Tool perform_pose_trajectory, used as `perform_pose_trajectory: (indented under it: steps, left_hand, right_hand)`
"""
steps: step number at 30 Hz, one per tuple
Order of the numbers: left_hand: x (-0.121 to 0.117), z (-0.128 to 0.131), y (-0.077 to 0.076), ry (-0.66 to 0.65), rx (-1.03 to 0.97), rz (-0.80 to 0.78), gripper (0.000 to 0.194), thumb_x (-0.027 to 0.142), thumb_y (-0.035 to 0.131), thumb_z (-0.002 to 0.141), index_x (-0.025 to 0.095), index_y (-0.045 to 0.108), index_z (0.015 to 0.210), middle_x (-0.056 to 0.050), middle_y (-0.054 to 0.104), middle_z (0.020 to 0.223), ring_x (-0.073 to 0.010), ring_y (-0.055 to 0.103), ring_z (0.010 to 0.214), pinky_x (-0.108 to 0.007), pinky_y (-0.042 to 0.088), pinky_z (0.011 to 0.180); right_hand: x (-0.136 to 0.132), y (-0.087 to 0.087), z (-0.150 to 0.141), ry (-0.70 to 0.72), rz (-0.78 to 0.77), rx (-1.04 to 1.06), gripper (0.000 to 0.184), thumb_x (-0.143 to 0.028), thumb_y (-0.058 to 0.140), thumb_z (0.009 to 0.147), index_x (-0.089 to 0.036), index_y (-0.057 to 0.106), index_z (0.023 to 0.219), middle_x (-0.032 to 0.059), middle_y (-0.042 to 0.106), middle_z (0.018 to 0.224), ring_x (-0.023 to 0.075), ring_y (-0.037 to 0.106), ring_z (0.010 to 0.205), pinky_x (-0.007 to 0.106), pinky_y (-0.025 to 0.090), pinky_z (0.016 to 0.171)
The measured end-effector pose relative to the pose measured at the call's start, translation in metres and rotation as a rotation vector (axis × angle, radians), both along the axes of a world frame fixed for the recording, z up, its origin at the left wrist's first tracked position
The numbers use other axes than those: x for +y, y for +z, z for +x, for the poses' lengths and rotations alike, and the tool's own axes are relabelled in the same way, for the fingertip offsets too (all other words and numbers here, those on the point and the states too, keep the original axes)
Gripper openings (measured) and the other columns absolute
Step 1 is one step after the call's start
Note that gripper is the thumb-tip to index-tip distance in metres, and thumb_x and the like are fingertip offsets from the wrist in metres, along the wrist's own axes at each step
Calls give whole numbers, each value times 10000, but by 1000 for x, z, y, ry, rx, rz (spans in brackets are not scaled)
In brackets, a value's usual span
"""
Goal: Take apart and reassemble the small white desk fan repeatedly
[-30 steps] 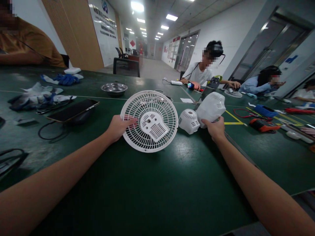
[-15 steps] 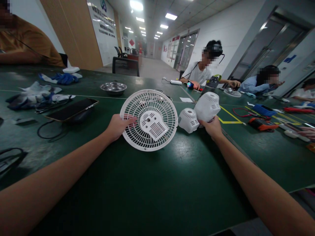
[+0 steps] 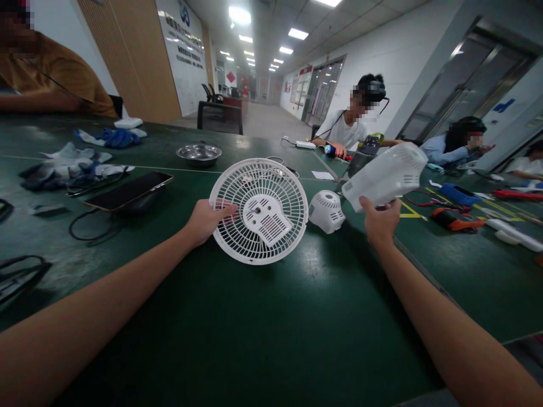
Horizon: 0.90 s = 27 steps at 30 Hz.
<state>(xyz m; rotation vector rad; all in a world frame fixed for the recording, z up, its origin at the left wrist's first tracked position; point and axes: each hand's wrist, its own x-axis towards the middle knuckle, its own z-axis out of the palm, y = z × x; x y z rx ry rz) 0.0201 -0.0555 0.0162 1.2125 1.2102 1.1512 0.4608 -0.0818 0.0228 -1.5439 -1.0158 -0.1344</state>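
My left hand [image 3: 208, 221] grips the left rim of a round white fan grille [image 3: 271, 220], thumb on its front and fingers behind the bars. The grille is tilted toward me, with a vented plate at its centre. Off to the right, my right hand [image 3: 382, 221] is closed around a white plastic housing [image 3: 384, 175] with slots at its far end, lifted and lying nearly sideways. Between grille and right hand, a smaller white vented cover [image 3: 326, 212] rests on the green table [image 3: 254, 328].
A metal bowl [image 3: 199, 152] stands behind the grille. To the left are a phone [image 3: 129, 190], a cable and blue-white gloves [image 3: 70, 164]. An orange-black meter [image 3: 456, 219] lies at right. A co-worker in a white shirt [image 3: 345, 133] sits across the table.
My right hand has raised the white housing, moved it right and tipped it from upright to sideways. The smaller cover stays on the table. My left hand still holds the grille.
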Motion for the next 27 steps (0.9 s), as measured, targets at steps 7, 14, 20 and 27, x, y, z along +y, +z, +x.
perform_pose_trajectory:
  steps: [7, 14, 20, 27]
  left_hand:
    - [-1, -1, 2, 9, 6, -17, 138, 171, 774, 788, 154, 732, 918, -86, 773, 870, -222, 749, 762, -401, 619, 766]
    - [1, 0, 0, 11, 2, -22, 146, 179, 777, 785, 145, 732, 919, -102, 774, 883, -225, 751, 766, -401, 621, 773]
    - [2, 0, -1, 14, 2, -7, 151, 177, 785, 771, 148, 736, 911, -92, 774, 871, -229, 753, 765, -394, 624, 755]
    - [0, 0, -1, 14, 5, 13, 143, 186, 785, 771, 134, 739, 897, -82, 770, 850, -211, 745, 755, -388, 613, 772]
  right_hand:
    - [-15, 13, -49, 174, -10, -53, 610, -526, 752, 701, -223, 459, 1143, 93, 694, 1046, 264, 690, 894, 420, 553, 807]
    - [-17, -1, -64, 125, -300, -108, 704, -631, 784, 631, -221, 534, 1146, 46, 665, 857, 268, 635, 757, 417, 517, 754]
    - [-16, 6, -43, 69, -189, -113, 737, -599, 803, 621, -196, 551, 1184, 24, 646, 820, 232, 609, 713, 411, 519, 752]
    - [-10, 4, 20, -24, -137, -41, 684, -551, 803, 603, -212, 566, 1148, 15, 635, 871, 218, 606, 754, 434, 530, 780]
